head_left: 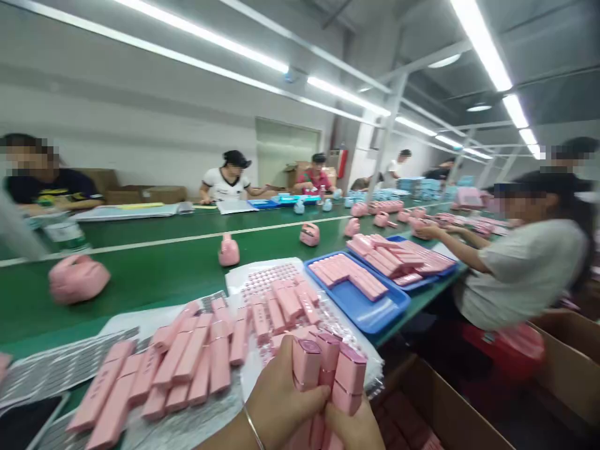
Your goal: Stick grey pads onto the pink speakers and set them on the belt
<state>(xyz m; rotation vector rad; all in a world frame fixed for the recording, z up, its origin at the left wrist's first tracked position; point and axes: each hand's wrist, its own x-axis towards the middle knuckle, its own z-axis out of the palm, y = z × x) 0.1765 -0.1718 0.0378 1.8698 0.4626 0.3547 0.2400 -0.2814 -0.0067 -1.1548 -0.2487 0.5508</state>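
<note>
My left hand point(274, 397) and my right hand point(359, 428) are closed together around a bunch of pink square-sided cosmetic tubes point(307, 362). The tubes stand upright side by side, with shiny magenta ends on top and a thin metallic band round each. My fingers hide their lower parts. Just beyond my hands, loose pink tubes point(285, 300) lie on a sheet of small stickers point(267, 275). More tubes point(187, 350) are heaped to the left on a pale sheet. A blue tray point(370, 315), partly filled with rows of pink tubes, stands ahead to the right.
A second blue tray point(443, 267) holds piled tubes. Pink rounded objects point(77, 278) sit along the green table point(164, 262). A phone-like dark slab point(32, 422) lies front left. An open cardboard box point(450, 406) stands below right, near a seated co-worker point(525, 269).
</note>
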